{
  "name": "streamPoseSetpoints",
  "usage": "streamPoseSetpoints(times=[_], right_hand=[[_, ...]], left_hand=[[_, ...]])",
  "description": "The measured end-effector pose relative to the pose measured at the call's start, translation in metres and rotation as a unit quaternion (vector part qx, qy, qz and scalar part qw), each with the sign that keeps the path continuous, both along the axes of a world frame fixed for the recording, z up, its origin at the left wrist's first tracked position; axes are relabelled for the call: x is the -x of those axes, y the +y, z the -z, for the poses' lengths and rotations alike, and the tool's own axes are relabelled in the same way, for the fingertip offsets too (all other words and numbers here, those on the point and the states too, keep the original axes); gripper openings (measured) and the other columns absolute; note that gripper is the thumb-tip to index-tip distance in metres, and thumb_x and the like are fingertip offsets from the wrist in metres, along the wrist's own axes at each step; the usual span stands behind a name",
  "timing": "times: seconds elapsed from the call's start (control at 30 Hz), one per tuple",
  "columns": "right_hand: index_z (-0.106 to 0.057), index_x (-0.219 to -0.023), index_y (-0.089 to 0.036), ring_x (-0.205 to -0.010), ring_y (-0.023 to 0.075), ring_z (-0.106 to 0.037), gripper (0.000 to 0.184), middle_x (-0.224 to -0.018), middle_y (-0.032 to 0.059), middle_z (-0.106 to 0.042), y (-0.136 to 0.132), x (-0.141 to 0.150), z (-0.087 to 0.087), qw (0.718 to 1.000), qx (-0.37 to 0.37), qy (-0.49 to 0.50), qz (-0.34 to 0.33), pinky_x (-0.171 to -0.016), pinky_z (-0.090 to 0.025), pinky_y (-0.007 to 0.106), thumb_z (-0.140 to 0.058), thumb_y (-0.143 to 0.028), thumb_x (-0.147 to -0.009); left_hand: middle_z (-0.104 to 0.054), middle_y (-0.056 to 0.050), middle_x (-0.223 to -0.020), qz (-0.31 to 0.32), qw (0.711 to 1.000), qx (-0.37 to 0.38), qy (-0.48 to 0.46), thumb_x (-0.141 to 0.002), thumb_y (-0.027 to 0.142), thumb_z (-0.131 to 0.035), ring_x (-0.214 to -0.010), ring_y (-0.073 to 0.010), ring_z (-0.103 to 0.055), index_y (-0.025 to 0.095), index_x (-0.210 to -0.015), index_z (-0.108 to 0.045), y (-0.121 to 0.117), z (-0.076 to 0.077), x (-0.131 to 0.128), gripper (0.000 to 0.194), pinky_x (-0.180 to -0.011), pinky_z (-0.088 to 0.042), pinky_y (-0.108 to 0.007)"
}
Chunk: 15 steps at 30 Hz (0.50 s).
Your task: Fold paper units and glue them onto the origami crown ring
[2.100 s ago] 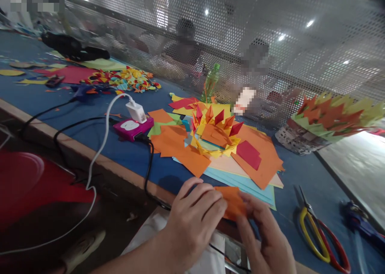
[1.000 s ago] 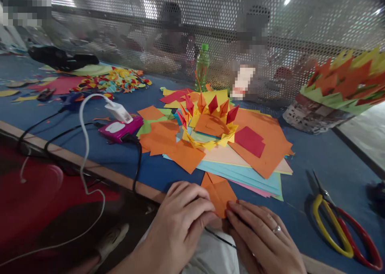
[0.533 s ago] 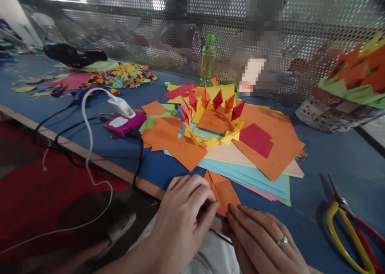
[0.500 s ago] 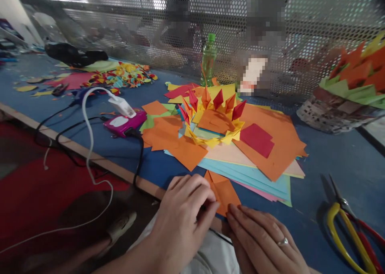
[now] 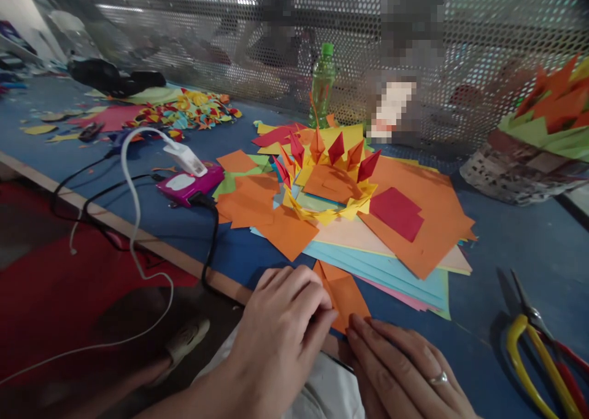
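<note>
Note first the edges, with clock directions taken from the orange sheet (image 5: 347,293) at your hands, 12 being straight ahead. The sheet lies at the front of the blue tabletop (image 5: 488,241), its lower end close to the wooden front edge (image 5: 151,245). That edge runs from about 10 o'clock down to 9 and passes under your hands. At 10, the purple power unit (image 5: 186,184) sits behind the edge; its black cord (image 5: 210,253) drops toward the edge and limits room on that side. At 12, only a narrow strip of tabletop separates the sheet from the loose orange paper and the paper stack (image 5: 381,265); the yellow paper crown (image 5: 329,213) stands beyond. At 2, a broader span lies between the stack and the basket (image 5: 506,167). At 3, the scissors (image 5: 534,316) lie well apart from the sheet.

Your left hand (image 5: 285,321), at 8, is partly closed: its fingers curl and the thumb tip nears them at the sheet's left side. Whether it pinches the paper cannot be told. Your right hand (image 5: 405,364), at 4, holds its fingers straight and together, tips touching the sheet's lower right edge; its thumb is hidden, so its grip cannot be judged.
</note>
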State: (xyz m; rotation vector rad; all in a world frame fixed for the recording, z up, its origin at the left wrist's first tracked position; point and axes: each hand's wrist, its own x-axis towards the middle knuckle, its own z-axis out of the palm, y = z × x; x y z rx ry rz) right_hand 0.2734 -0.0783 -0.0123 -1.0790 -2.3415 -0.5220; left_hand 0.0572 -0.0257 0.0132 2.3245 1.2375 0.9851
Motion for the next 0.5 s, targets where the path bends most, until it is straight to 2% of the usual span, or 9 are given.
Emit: streamPoseSetpoints(times=[0.17, 0.33, 0.43, 0.5], right_hand=[[-0.074, -0.121, -0.024, -0.093, 0.0161, -0.078, 0.034, -0.114, -0.0026, -0.079, 0.002, 0.002, -0.001, 1.0, -0.014, 0.015, 0.011, -0.084, -0.056, 0.028, -0.064, -0.017, -0.089], [-0.072, -0.126, -0.036, -0.088, 0.0134, -0.078, 0.038, -0.106, -0.007, -0.08, 0.009, 0.002, -0.003, 1.0, -0.022, -0.011, 0.015, -0.079, -0.053, 0.025, -0.064, -0.021, -0.092], [-0.069, -0.13, -0.041, -0.087, 0.0134, -0.078, 0.043, -0.102, -0.0079, -0.081, 0.011, 0.003, -0.001, 1.0, -0.011, 0.008, 0.02, -0.079, -0.053, 0.025, -0.065, -0.021, -0.092], [-0.068, -0.131, -0.043, -0.086, 0.0135, -0.078, 0.043, -0.1, -0.0078, -0.081, 0.01, 0.006, 0.001, 0.999, 0.0, 0.036, 0.031, -0.08, -0.053, 0.025, -0.064, -0.02, -0.094]], left_hand=[[-0.061, 0.003, -0.085, 0.0, 1.0, 0.005, 0.009, -0.095, 0.012, -0.06, -0.076, -0.0165, -0.053, 0.02, -0.083, -0.055, 0.001, 0.0, 0.0, 0.016, -0.073, -0.034, -0.034], [-0.061, 0.002, -0.087, -0.001, 1.0, 0.008, 0.011, -0.097, 0.014, -0.059, -0.078, -0.0174, -0.054, 0.021, -0.085, -0.056, 0.0, 0.0, 0.0, 0.014, -0.074, -0.035, -0.035], [-0.061, 0.0, -0.089, -0.014, 1.0, -0.018, 0.01, -0.097, 0.014, -0.058, -0.08, -0.0178, -0.054, 0.02, -0.09, -0.06, -0.002, 0.003, -0.001, 0.009, -0.074, -0.036, -0.035], [-0.061, -0.002, -0.087, -0.032, 0.998, -0.062, 0.007, -0.097, 0.013, -0.055, -0.078, -0.018, -0.052, 0.02, -0.09, -0.063, -0.004, 0.01, -0.003, 0.013, -0.073, -0.034, -0.035]])
